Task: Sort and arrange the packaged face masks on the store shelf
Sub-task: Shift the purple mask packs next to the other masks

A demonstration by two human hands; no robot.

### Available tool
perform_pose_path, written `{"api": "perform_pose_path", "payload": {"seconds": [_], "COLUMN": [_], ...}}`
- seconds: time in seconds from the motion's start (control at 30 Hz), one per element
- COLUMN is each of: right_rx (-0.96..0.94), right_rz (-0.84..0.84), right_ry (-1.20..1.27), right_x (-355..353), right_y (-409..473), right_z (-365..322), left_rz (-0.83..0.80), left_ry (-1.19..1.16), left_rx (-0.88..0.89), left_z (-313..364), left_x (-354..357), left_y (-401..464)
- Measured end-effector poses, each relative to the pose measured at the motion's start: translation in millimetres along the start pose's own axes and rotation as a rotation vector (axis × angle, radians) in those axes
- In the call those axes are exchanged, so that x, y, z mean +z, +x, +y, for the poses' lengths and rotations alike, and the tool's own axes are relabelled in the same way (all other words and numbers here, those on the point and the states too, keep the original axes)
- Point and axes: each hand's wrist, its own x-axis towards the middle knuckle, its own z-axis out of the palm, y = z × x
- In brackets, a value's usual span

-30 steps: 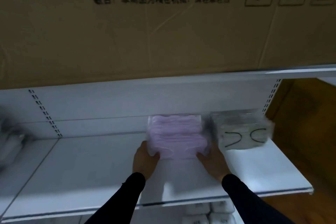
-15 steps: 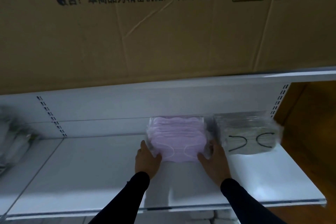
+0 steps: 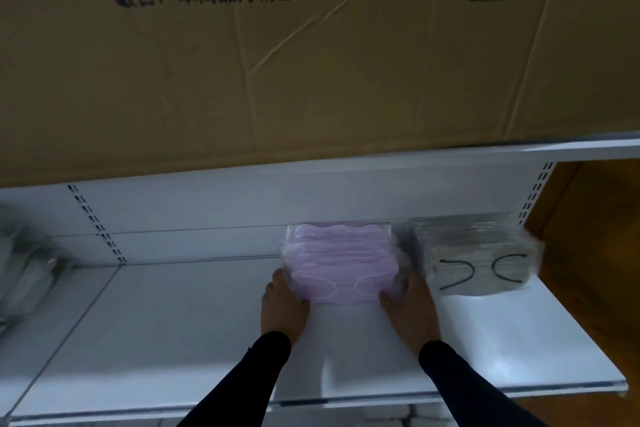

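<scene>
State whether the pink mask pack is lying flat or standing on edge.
Lying flat: the pink mask pack rests broad face up on the shelf, both hands at its sides.
</scene>
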Motion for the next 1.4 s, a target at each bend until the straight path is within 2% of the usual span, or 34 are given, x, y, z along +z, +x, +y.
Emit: {"api": "perform_pose_path", "payload": {"seconds": [0.17, 0.37, 0.53, 0.8, 0.93, 1.2, 1.4], "right_rx": [0.062, 0.081, 0.11, 0.085, 0.072, 0.06, 0.031], "right_rz": [-0.036, 0.004, -0.036, -0.019, -0.009, -0.007, -0.089], "right_ry": [-0.008, 0.091, 0.029, 0.038, 0.057, 0.068, 0.049], "right_x": [-2.7, -14.1, -10.9, -11.6, -13.3, -18.4, -24.5], "right_y": [-4.0, -11.4, -4.8, -3.2, -4.3, -2.4, -6.9], "right_z": [1.6, -10.7, -10.9, -16.3, -15.5, -16.4, -10.5], "left_rz": [-0.041, -0.053, -0.058, -0.087, -0.085, -0.069, -0.07], "left_ry": [0.002, -0.029, -0.044, -0.019, 0.106, 0.007, -0.006], "left_rx": [-0.021, -0.056, -0.085, -0.081, -0.037, -0.01, -0.072], "left_z": [-0.8, 6.7, 9.8, 5.1, -2.3, 2.7, 0.1], "left_x": [-8.4, -16.2, -14.3, -11.9, -14.4, -3.3, -11.9], "left_y": [-2.6, -8.4, -1.7, -1.7, -6.4, -10.1, -10.6]}}
